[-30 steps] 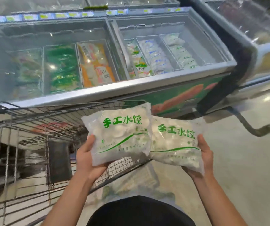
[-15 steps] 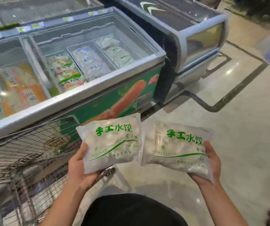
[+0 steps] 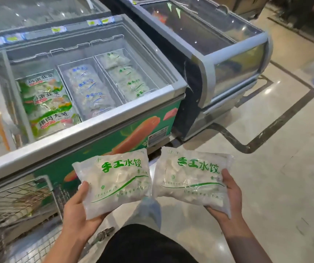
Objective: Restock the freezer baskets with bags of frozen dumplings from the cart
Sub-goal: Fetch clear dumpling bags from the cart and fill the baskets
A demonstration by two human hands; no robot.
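My left hand [image 3: 74, 209] grips a clear bag of white dumplings with green lettering [image 3: 114, 181]. My right hand [image 3: 228, 198] holds a second, matching bag of dumplings [image 3: 190, 179] beside it. Both bags hang side by side in front of my body, below the freezer's green front. The open chest freezer [image 3: 87, 130] is ahead and to the left. Its rightmost basket [image 3: 127, 78] holds matching green-lettered bags. The wire cart [image 3: 15, 202] sits at my lower left, against the freezer.
Beside that basket sit a basket of blue-lettered bags [image 3: 87, 90] and a stack of green-and-white printed bags [image 3: 46, 103]. A second, glass-covered freezer [image 3: 228, 54] stands to the right. Glossy tiled floor [image 3: 266, 168] with a dark inlay stretches to my right.
My view has swung right and closer to the freezer's right end. The cart has slid toward the lower left. Both hands still hold their bags in the same pose.
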